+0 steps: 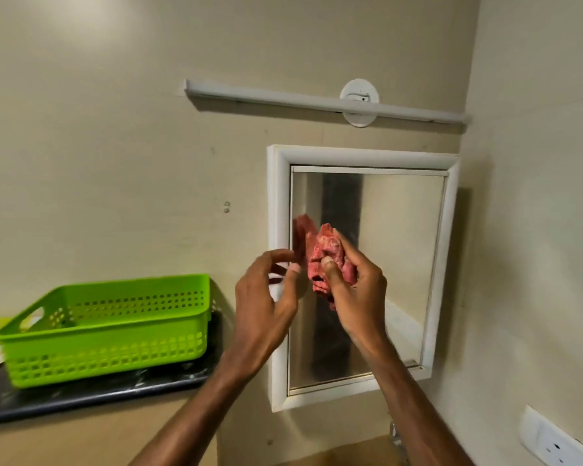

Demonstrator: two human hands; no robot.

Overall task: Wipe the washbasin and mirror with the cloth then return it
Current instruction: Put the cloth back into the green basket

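Observation:
A white-framed mirror (401, 237) hangs on the beige wall ahead. In front of its lower left part my right hand (360, 290) grips a bunched red cloth (327, 260), thumb pressed into it. My left hand (266, 297) is raised just left of the cloth with curled, spread fingers, holding nothing; its fingertips are close to the cloth. The cloth's reflection shows in the glass. The washbasin is out of sight; only a bit of metal tap (395, 435) shows at the bottom.
A green plastic basket (108, 334) stands on a dark shelf (81, 398) at the left. A white tube light (323, 102) is fixed above the mirror. A side wall closes in at the right, with a white socket (552, 442) low on it.

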